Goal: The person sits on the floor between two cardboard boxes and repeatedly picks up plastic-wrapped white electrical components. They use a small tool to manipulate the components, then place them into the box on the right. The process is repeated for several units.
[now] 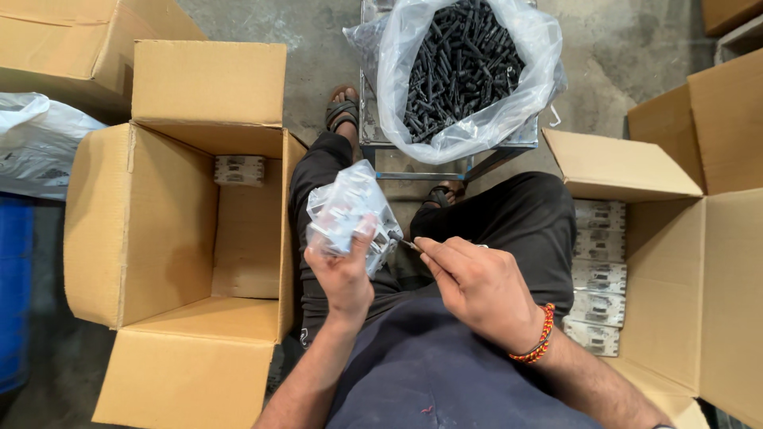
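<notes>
My left hand (343,274) grips a grey metal part wrapped in a clear plastic bag (346,208), held over my lap. My right hand (477,282) pinches a small dark screw (400,238) between thumb and fingers, its tip touching the right side of the bagged part. A red and orange thread band sits on my right wrist. I sit with black trousers and sandals showing below.
An open cardboard box (167,230) on my left holds one packaged part (238,170). Another open box (683,238) on my right holds a row of packaged parts (598,274). Ahead, a clear bag of black screws (465,67) rests on a metal stand.
</notes>
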